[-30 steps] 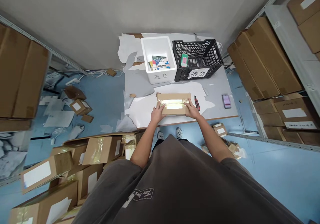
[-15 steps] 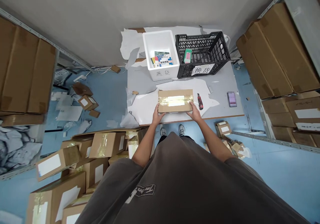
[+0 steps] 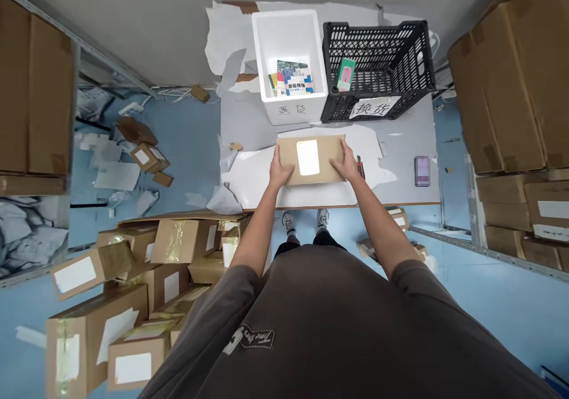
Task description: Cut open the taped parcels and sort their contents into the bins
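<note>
A brown cardboard box (image 3: pixel 326 171) with a white label is held between my two hands over the white paper on the table. My left hand (image 3: pixel 280 171) grips its left end, thumb on the face toward me. At the right end, my right hand (image 3: pixel 345 160) holds it the same way. Just right of that hand lies a red and black box cutter (image 3: pixel 360 166), partly hidden by my wrist. Farther right on the table is a phone (image 3: pixel 422 171) with a lit purple screen.
Behind the box stand a white bin (image 3: pixel 291 112) with booklets and a black plastic crate (image 3: pixel 402 82) holding a green and pink item. Cardboard boxes (image 3: pixel 128 342) are piled on the floor at my left. Shelves with large cartons (image 3: pixel 502 91) flank both sides.
The box has been turned: the taped face gave way to a plain face with a white label. My hands moved with it, the right now nearer the cutter. The whole view shifted slightly.
</note>
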